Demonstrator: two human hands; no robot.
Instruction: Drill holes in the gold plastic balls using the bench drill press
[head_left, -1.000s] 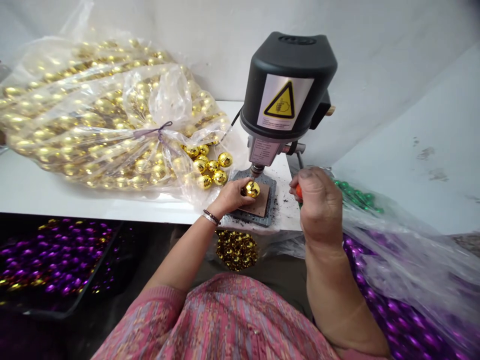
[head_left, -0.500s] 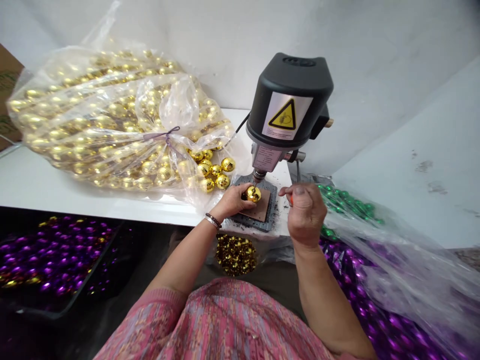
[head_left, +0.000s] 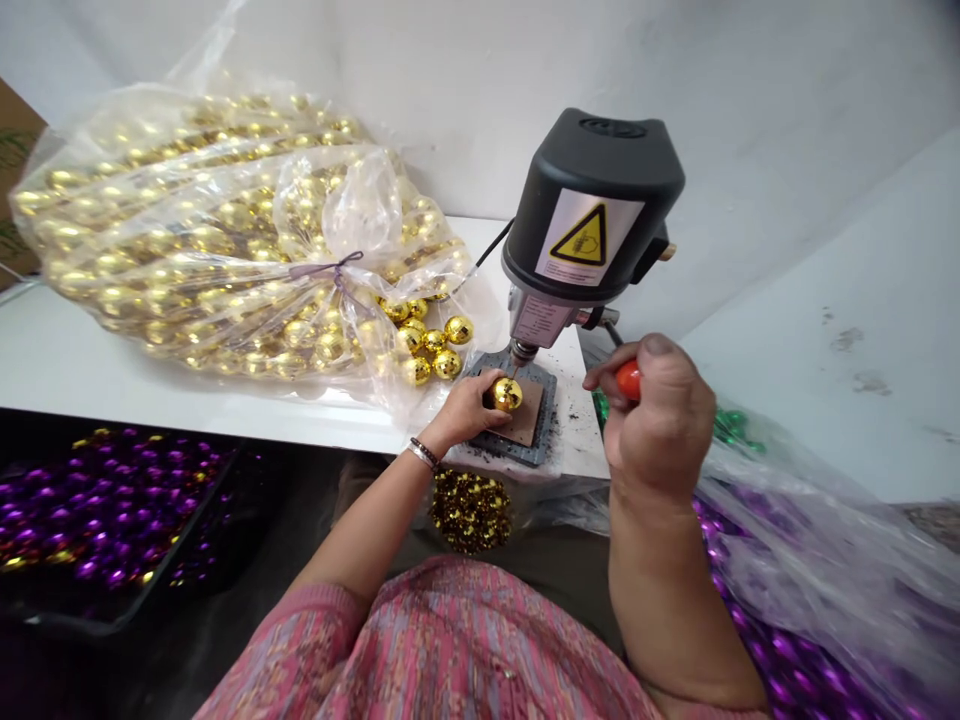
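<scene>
Between the thumb and fingers of my left hand [head_left: 474,408] is a shiny gold ball [head_left: 507,393]. It rests at a brown square pad [head_left: 529,415] on the grey base [head_left: 546,440] of a small bench drill press [head_left: 589,210]. The drill's chuck [head_left: 523,352] points down just above the ball; whether the bit touches it I cannot tell. My right hand [head_left: 660,420] is closed round the orange-red knob [head_left: 628,380] of the drill's feed lever [head_left: 613,332], right of the base and raised above the table.
A tied clear bag [head_left: 225,240] of gold balls fills the table's left, with several loose gold balls [head_left: 448,362] at its mouth. Dark shavings lie round the base. Below are a bin of purple balls [head_left: 105,510], a container of gold pieces [head_left: 471,510] and bagged purple balls [head_left: 787,640].
My right hand has moved up and to the right with the lever knob, which now shows more. My left hand keeps the ball in nearly the same place.
</scene>
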